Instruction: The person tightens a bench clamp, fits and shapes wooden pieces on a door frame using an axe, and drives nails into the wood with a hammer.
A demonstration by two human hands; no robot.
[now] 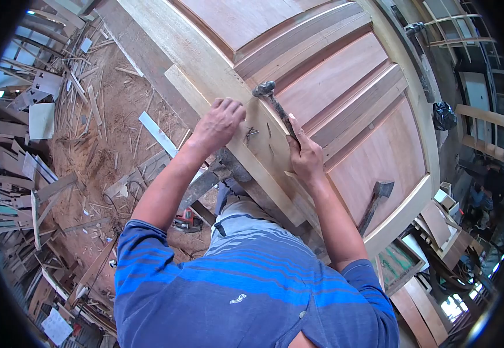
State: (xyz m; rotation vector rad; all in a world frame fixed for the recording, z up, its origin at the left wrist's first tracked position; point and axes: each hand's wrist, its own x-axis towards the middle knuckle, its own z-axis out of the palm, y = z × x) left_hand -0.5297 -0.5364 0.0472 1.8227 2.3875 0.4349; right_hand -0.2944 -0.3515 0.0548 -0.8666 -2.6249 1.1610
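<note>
A hammer [276,105] is held by its handle in my right hand [307,152], its metal head up and to the left, over the frame of a large panelled wooden door [333,87]. My left hand [220,123] is closed above a pale wooden strip [197,95] along the door's edge; what its fingers hold, if anything, is hidden. Between my hands, a few nails [251,133] lie on the wood. A hatchet [375,204] rests on the door's lower right panel.
Wood scraps [89,104] litter the dirt floor at left. A red tool [187,220] sits below the work surface. A black plastic bag [444,116] is beyond the door's right edge. People [486,194] are far off at right.
</note>
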